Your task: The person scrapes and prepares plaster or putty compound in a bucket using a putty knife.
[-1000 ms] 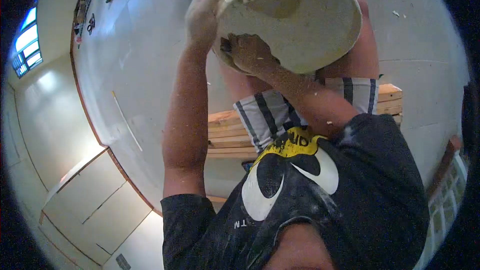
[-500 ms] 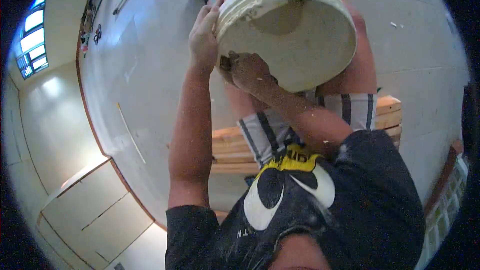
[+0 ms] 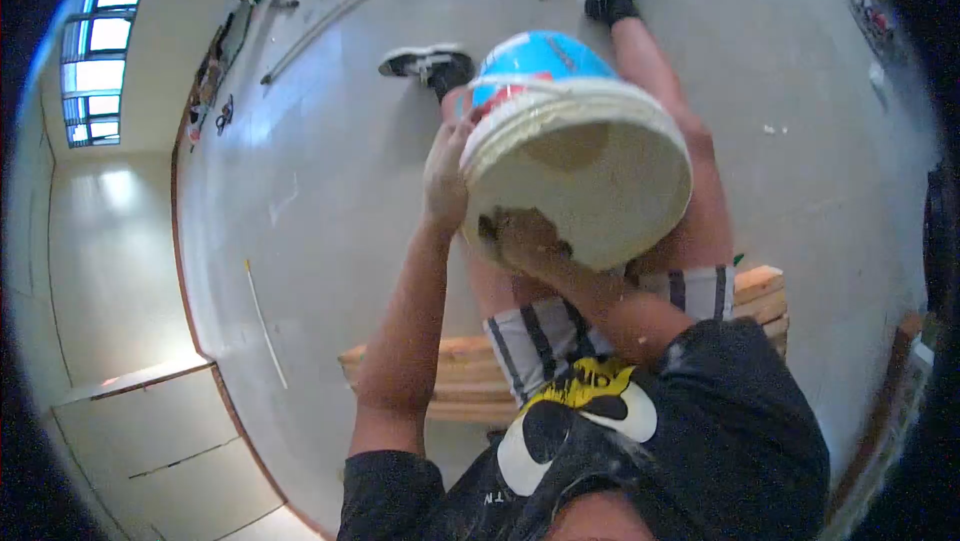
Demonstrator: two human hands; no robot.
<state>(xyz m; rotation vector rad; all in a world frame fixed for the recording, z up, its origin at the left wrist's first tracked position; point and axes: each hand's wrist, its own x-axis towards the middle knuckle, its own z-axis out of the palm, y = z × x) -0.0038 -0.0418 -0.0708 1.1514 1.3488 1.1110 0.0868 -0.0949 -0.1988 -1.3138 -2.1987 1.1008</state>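
Note:
A large bucket (image 3: 580,181), blue and red outside with a pale, stained inside, is tilted between my knees with its mouth facing me. My left hand (image 3: 449,171) grips the bucket's left rim from outside. Just inside the mouth, at the lower left, my right hand (image 3: 525,239) is closed round a small dark object (image 3: 488,229) that I cannot make out. A pale handle (image 3: 540,84) lies across the outside, below the blue part.
Stacked wooden boards (image 3: 470,381) lie beneath my legs. A long pole (image 3: 350,11) and a thin stick (image 3: 265,326) rest on the grey floor (image 3: 330,191). Assorted items line the left wall, under a window (image 3: 105,61). My feet are beyond the bucket.
The view has shifted, so the bucket and both hands appear lower and more of the bucket's blue outside shows. Both hands remain at the bucket, the right one still closed inside it.

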